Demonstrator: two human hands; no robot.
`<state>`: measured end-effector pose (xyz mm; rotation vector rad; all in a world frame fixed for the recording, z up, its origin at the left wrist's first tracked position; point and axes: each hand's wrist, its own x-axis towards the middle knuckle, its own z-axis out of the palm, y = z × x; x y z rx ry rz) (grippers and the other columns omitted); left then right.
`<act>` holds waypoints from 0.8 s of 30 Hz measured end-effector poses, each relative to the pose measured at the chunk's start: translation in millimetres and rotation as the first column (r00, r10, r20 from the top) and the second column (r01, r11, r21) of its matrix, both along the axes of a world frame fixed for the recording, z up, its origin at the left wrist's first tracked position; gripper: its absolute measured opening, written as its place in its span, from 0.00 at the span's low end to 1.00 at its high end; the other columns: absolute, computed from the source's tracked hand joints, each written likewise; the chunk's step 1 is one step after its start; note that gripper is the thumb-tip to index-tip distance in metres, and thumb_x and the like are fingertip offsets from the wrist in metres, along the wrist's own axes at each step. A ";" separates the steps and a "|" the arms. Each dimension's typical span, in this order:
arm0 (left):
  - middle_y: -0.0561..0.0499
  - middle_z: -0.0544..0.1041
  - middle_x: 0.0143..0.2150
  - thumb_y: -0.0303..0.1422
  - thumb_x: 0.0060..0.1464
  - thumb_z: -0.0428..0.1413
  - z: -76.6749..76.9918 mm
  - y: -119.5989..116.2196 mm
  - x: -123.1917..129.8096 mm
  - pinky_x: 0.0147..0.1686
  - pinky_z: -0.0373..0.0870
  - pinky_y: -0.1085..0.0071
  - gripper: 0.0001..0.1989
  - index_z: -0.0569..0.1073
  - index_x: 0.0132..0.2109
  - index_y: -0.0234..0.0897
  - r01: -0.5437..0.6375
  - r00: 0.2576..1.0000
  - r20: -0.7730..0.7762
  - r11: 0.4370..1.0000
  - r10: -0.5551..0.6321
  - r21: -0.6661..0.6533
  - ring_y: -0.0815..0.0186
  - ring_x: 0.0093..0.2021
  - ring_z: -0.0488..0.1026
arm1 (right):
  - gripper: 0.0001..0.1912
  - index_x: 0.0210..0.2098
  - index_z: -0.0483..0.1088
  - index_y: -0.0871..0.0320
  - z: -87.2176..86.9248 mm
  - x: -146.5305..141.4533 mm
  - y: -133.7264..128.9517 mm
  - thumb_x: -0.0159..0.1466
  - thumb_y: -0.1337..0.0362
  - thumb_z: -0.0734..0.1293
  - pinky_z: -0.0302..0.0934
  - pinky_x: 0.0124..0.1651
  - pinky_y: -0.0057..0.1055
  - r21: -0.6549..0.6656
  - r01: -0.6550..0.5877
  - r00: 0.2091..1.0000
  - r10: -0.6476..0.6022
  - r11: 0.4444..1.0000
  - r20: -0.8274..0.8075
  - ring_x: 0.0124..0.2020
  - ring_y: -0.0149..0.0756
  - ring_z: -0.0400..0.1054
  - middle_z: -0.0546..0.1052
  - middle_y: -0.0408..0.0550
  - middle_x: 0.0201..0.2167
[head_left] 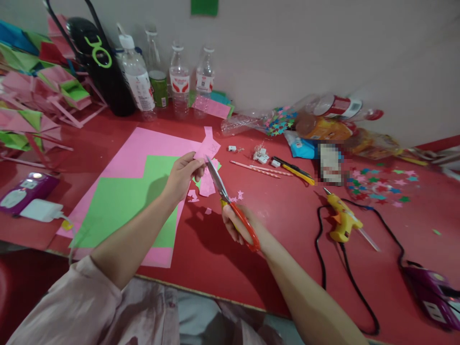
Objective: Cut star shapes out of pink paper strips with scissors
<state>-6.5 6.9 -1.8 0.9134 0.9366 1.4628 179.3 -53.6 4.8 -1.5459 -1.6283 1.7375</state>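
Observation:
My left hand [185, 176] pinches a small piece of pink paper [208, 146] with faint drawn lines on it. In my right hand [235, 223] is a pair of scissors [244, 224] with red and yellow handles. The scissor blades point up and left, their tips at the paper's lower edge close to my left fingertips; whether they are cutting cannot be told. Below lie pink paper scraps [193, 195] and small pink stars [237, 196]. Left of them, under my left forearm, are large green sheets [122, 206] on a pink sheet [125, 143].
Bottles [179, 79] and a black flask [104, 67] stand along the wall. Folded paper models [43, 105] fill the far left. A yellow glue gun [343, 218] with a black cord, pencils [255, 169], a cutter [298, 173] and scattered paper stars [384, 184] lie right.

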 end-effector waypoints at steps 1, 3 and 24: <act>0.58 0.68 0.17 0.31 0.47 0.56 0.1 -0.2 0.0 0.16 0.56 0.80 0.06 0.68 0.25 0.36 0.002 1.000 0.002 1.000 -0.002 0.000 0.79 0.17 0.61 | 0.27 0.23 0.58 0.56 1.2 -0.3 -0.6 0.59 0.37 0.57 0.48 0.10 0.19 0.000 0.001 1.000 -0.001 1.000 0.006 0.07 0.22 0.52 0.62 0.35 0.08; 0.58 0.68 0.17 0.31 0.47 0.56 0.6 -0.5 0.2 0.16 0.56 0.80 0.06 0.68 0.25 0.36 0.001 1.000 0.003 1.000 -0.001 -0.005 0.79 0.17 0.61 | 0.28 0.22 0.57 0.56 1.9 -0.6 -1.1 0.57 0.36 0.57 0.48 0.10 0.19 -0.023 -0.004 1.000 0.004 1.000 0.019 0.07 0.22 0.52 0.62 0.35 0.08; 0.57 0.68 0.17 0.28 0.47 0.56 3.1 -0.7 -4.1 0.17 0.58 0.81 0.07 0.67 0.23 0.36 -0.041 0.999 -0.009 0.999 0.041 0.028 0.79 0.17 0.62 | 0.24 0.23 0.60 0.56 4.1 -0.7 -0.3 0.59 0.41 0.58 0.49 0.11 0.19 -0.012 0.005 1.000 -0.005 1.000 -0.005 0.07 0.23 0.53 0.62 0.35 0.07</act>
